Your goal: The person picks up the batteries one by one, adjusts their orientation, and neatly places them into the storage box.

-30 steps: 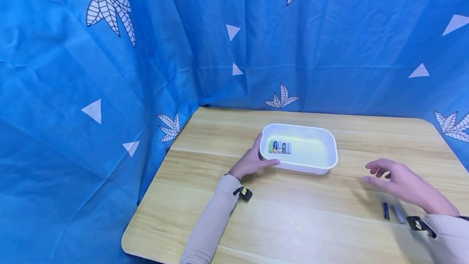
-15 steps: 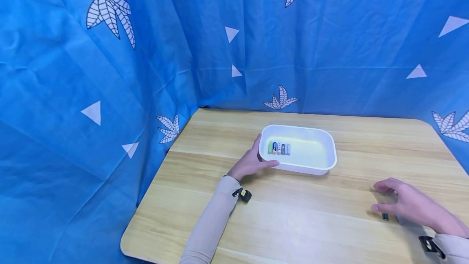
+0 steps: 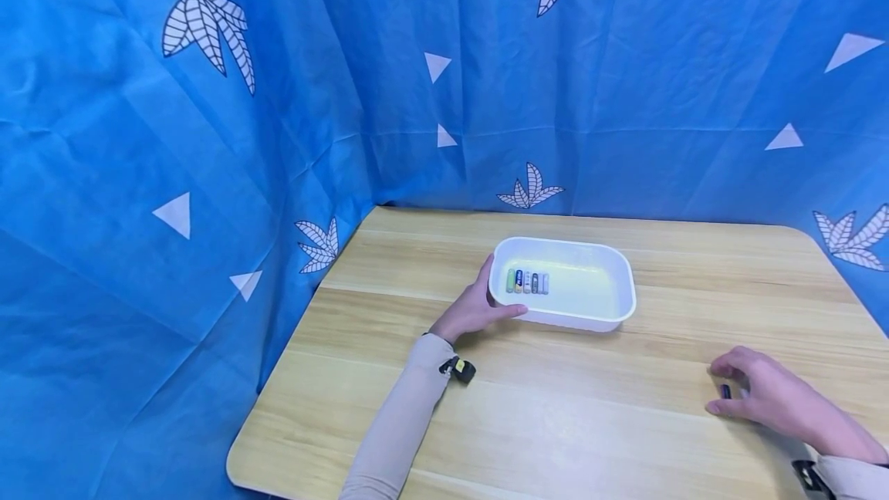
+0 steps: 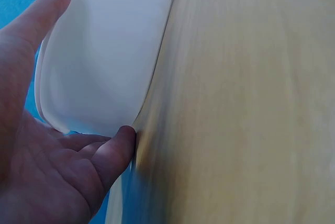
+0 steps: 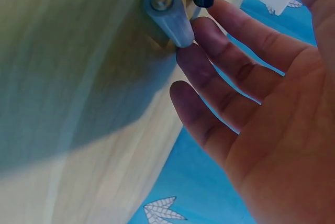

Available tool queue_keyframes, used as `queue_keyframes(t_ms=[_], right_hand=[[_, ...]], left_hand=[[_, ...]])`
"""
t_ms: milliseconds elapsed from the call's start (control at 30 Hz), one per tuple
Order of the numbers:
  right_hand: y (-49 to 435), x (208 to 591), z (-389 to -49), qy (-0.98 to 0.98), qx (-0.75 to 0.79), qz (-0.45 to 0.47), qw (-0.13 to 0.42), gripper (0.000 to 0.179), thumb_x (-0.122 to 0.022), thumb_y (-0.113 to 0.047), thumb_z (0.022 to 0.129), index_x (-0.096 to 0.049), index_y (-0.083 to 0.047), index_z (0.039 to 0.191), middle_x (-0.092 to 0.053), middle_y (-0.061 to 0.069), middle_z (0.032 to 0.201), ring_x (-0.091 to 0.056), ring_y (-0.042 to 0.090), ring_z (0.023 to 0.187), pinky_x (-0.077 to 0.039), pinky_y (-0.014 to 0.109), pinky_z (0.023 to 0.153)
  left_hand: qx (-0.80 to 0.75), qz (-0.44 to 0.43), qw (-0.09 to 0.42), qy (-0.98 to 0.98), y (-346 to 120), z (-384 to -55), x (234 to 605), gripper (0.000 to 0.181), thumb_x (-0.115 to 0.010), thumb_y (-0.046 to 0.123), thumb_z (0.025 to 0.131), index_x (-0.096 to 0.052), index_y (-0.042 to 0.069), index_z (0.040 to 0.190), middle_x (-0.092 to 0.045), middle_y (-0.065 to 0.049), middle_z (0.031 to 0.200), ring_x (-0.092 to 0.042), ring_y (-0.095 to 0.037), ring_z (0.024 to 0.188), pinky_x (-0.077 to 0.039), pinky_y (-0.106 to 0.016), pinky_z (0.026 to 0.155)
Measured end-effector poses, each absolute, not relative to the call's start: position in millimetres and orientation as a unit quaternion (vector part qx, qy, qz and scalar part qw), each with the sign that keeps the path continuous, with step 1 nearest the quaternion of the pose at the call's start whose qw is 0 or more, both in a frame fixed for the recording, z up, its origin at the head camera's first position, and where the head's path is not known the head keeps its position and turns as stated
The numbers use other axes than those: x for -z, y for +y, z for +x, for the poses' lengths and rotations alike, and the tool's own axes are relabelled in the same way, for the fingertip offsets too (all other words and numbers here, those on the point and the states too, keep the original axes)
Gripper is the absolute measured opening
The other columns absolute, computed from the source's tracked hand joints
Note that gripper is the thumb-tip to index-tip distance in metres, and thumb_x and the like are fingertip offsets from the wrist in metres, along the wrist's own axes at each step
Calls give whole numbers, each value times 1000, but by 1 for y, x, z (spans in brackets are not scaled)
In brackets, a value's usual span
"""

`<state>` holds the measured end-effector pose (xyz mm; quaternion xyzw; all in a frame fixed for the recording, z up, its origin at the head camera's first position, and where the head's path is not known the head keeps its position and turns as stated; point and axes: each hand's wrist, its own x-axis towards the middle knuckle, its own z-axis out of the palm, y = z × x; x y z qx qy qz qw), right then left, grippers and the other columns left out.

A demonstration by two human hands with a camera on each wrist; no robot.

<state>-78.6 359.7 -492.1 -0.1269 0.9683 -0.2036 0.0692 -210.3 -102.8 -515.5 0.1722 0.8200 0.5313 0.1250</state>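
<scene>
A white plastic tray (image 3: 583, 290) rests on the wooden table. My left hand (image 3: 474, 309) holds its left end, thumb along the near wall and fingers round the end. Several batteries (image 3: 528, 282) lie side by side inside, at the tray's left. Over to the right, my right hand (image 3: 767, 396) is low at the table, thumb and fingers spread apart around a dark battery (image 3: 725, 391). In the right wrist view, fingertips touch a grey battery (image 5: 177, 22), and the dark battery stands out just beyond it, by the index finger. The right thumb's tip is outside that view.
The wooden table (image 3: 556, 407) ends at a rounded left corner near me. Blue curtain (image 3: 389, 76) with leaf and triangle prints hangs behind and along the left side. Each wrist wears a small black camera strap (image 3: 458, 369).
My right hand has moved down and slightly right, from above the table to the two batteries. My left hand stays on the tray, and the batteries inside have not moved.
</scene>
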Motion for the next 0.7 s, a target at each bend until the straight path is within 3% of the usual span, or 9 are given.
queue_keyframes(t_ms=[233,433,700], right_hand=[[362,492,-78,964,214,-133,85,57,-91,-44,73,-73,-4,110,-72,2,105,-64,3,90,-55,26,76],[368,493,-74,960,219,-158,67,57,-95,-38,69,-73,-4,109,-71,1,104,-58,-6,89,-54,26,77],[377,503,-66,961,214,-173,18,59,-98,-35,62,-73,-5,106,-71,1,102,-56,-9,88,-51,19,75]], left_hand=[[-537,180,117,816,-104,-211,516,125,-88,51,79,1,36,167,-63,-2,145,-61,-20,133,-41,-53,119],[-539,183,118,813,-104,-213,517,126,-87,52,79,2,36,167,-63,-3,144,-62,-20,131,-42,-53,119],[-531,179,117,820,-101,-213,519,125,-87,54,78,1,37,166,-63,-2,145,-61,-20,133,-41,-55,119]])
